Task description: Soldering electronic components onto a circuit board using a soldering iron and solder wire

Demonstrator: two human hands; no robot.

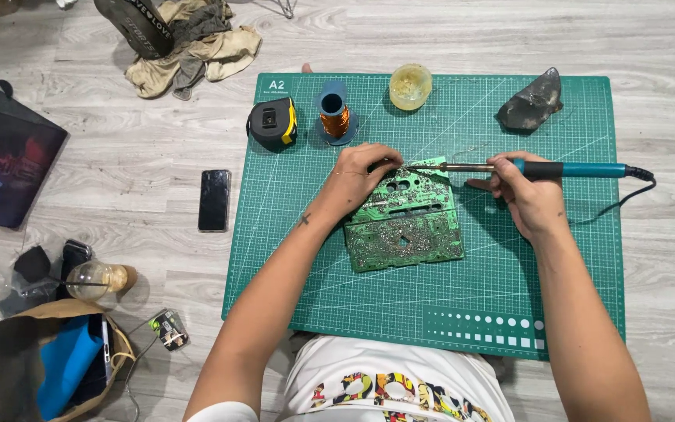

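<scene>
Head view: a green circuit board lies at the centre of the green cutting mat. The left hand pinches the board's 12 o'clock edge. The right hand, at 3 o'clock, has its grip closed around a teal-handled soldering iron, whose tip touches that same edge. A copper wire spool stands at 11 o'clock.

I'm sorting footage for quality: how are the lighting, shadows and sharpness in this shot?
Head view: even, soft light; the right hand and soldering iron cast a faint shadow on the green mat; circuit board and left hand look sharp; no strong glare; slight wide-angle bending at the edges.
</scene>
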